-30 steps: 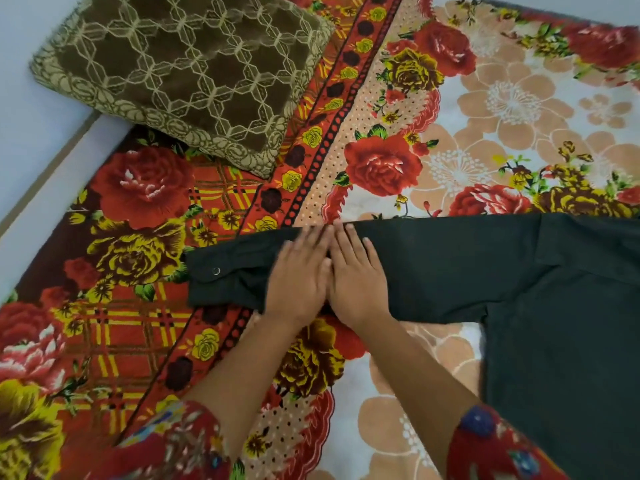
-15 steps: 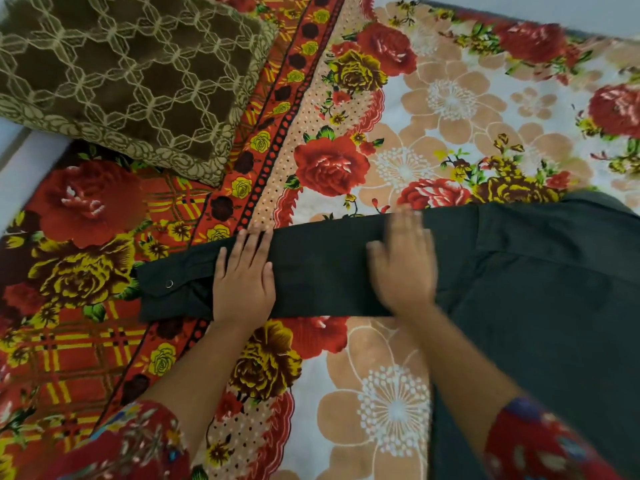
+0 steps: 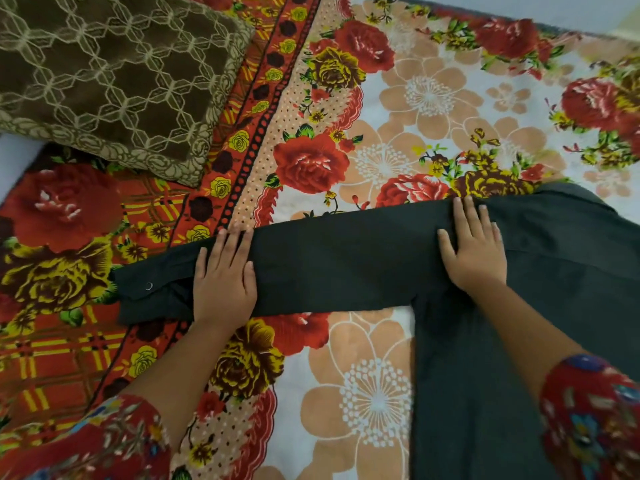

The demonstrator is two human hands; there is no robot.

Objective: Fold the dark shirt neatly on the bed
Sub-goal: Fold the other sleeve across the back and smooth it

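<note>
You've got one dark shirt (image 3: 346, 268) across mid-frame, two hands on it, your left hand (image 3: 225, 282) centre-left and right hand (image 3: 476, 251) centre-right, one brown cushion (image 3: 104, 74) upper left, one floral sheet (image 3: 381, 393) underneath, one metal snap (image 3: 149, 285) at left.

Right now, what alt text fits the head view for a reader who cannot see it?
A person's left hand and right hand press flat on the outstretched sleeve of the dark shirt, spread on a floral bedsheet. A brown cushion lies beyond.
</note>
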